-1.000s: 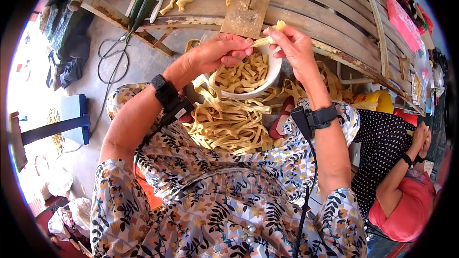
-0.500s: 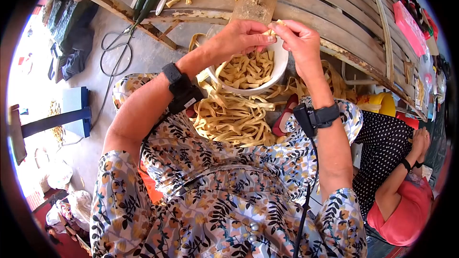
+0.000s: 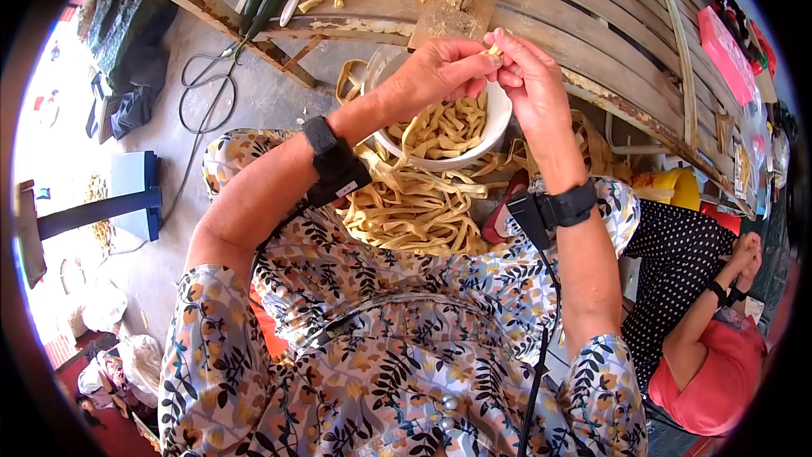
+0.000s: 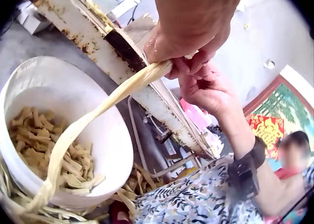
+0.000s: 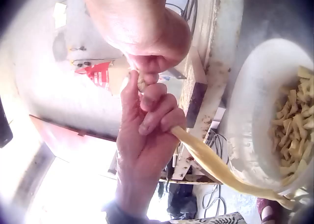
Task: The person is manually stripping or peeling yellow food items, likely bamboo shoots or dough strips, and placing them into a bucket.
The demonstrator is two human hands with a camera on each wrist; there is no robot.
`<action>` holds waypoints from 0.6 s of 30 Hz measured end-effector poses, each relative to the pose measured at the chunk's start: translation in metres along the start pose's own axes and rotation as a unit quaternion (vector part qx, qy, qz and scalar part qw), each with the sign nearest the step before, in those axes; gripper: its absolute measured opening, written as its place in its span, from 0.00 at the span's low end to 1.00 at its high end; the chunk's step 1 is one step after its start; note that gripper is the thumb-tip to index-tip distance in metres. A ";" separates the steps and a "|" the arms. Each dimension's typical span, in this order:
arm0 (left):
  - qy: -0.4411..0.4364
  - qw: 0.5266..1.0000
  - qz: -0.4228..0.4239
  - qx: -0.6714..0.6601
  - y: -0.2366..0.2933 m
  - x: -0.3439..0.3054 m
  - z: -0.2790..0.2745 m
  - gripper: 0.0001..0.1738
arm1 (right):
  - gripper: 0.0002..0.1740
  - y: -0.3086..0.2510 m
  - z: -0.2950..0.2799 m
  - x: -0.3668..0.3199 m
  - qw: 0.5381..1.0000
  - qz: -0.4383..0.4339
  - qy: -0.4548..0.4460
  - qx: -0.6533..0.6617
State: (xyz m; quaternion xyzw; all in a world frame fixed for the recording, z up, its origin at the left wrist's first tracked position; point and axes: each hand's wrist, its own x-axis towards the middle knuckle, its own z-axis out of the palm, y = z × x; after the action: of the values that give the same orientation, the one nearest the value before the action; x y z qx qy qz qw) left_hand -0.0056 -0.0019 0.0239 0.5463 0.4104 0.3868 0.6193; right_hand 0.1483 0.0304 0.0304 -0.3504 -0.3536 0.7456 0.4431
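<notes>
Showing beyond the yellow strip (image 4: 84, 122), a red poster (image 4: 266, 134) bears unreadable writing.

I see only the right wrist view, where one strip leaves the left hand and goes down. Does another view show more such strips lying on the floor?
Observer: Yes, the head view shows a heap of long strips on the floor, next to the white bucket.
Operator: Thank you. Is somebody else near this work?
Observer: Yes, the head view shows another person, wearing red, on the right side.
</notes>
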 end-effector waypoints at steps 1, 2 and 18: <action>0.007 1.000 0.011 0.022 -0.001 0.001 0.003 0.16 | 0.08 0.001 -0.001 0.001 1.000 0.000 0.006 0.007; 0.015 0.999 0.023 0.044 -0.001 0.001 0.004 0.15 | 0.09 0.002 -0.002 0.002 1.000 0.000 0.012 0.014; -0.120 0.990 -0.072 -0.020 0.002 -0.006 -0.025 0.15 | 0.11 0.001 -0.004 -0.001 0.982 -0.037 -0.061 -0.175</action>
State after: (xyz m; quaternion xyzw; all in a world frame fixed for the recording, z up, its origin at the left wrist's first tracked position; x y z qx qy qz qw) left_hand -0.0314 0.0020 0.0249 0.5450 0.3638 0.2808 0.7012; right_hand 0.1515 0.0303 0.0271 -0.3635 -0.5175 0.6752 0.3796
